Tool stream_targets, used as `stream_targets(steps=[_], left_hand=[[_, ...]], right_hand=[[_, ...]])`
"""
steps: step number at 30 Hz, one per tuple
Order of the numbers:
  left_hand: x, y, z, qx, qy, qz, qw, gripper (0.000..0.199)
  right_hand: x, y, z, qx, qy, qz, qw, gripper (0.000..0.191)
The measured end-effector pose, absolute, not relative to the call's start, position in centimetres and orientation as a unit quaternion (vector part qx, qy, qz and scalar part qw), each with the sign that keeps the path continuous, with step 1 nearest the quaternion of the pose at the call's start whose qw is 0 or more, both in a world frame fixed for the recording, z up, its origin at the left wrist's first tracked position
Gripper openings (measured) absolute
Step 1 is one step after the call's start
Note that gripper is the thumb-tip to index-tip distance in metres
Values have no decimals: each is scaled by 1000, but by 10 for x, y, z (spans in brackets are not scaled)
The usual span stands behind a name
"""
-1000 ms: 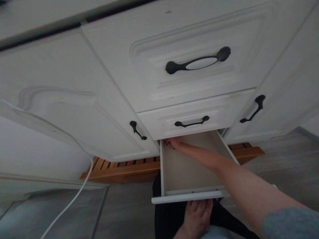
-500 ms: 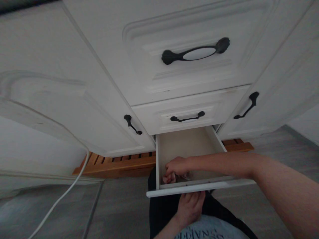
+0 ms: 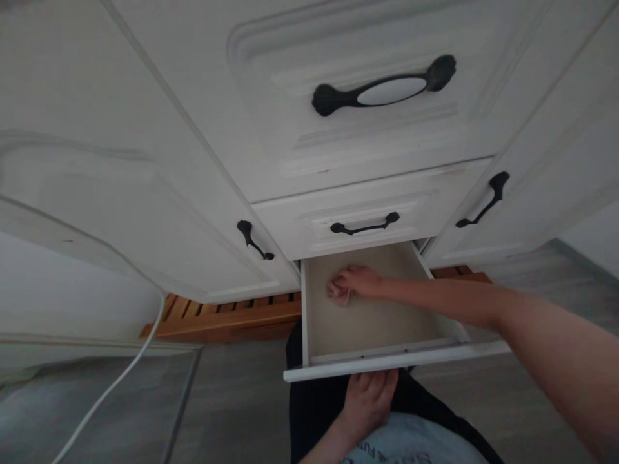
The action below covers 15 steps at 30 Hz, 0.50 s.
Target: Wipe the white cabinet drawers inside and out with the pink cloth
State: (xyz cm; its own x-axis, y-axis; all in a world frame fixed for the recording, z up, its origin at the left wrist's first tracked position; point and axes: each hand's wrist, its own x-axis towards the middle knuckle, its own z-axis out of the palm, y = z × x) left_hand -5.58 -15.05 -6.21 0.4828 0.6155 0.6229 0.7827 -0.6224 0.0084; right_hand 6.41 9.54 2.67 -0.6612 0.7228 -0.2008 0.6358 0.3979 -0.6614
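Note:
A pulled-out white drawer [image 3: 377,332] stands low in the cabinet, its pale bottom showing. Inside it, toward the back left, my right hand [image 3: 358,281] is closed on a crumpled pinkish cloth [image 3: 340,295] that lies against the drawer bottom. My left hand [image 3: 370,401] is at the outer face of the drawer front, below its top edge. The fingers there point up against the front; their tips are hidden under the edge, so I cannot see whether they grip a handle.
Above the drawer are closed drawer fronts with black handles [image 3: 365,225]. Cabinet doors [image 3: 203,212] flank them on both sides. Slatted wooden boards [image 3: 227,322] lie under the cabinet. A white cable [image 3: 120,377] hangs at the left over the grey floor [image 3: 236,393].
My right hand has moved with the cloth from the front left of the drawer toward its back. The left hand stays at the drawer front. The view has shifted slightly.

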Motion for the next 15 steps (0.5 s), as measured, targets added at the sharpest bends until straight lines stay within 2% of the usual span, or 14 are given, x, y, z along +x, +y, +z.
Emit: stream_targets(steps=[3, 6, 11, 15], left_hand=[[-54, -150, -67, -848, -409, -306, 143, 45], [-53, -149, -64, -854, -406, -297, 133, 46], [-55, -150, -55, -858, -414, -279, 121, 46], [-57, -153, -55, -860, -417, -264, 132, 42]], right_hand=[[80, 43, 20, -312, -877, 364, -11, 19], [89, 31, 24, -244, -890, 383, -50, 25], [38, 60, 36, -228, -867, 440, 61, 42], [-26, 35, 29, -144, -838, 504, 154, 17]])
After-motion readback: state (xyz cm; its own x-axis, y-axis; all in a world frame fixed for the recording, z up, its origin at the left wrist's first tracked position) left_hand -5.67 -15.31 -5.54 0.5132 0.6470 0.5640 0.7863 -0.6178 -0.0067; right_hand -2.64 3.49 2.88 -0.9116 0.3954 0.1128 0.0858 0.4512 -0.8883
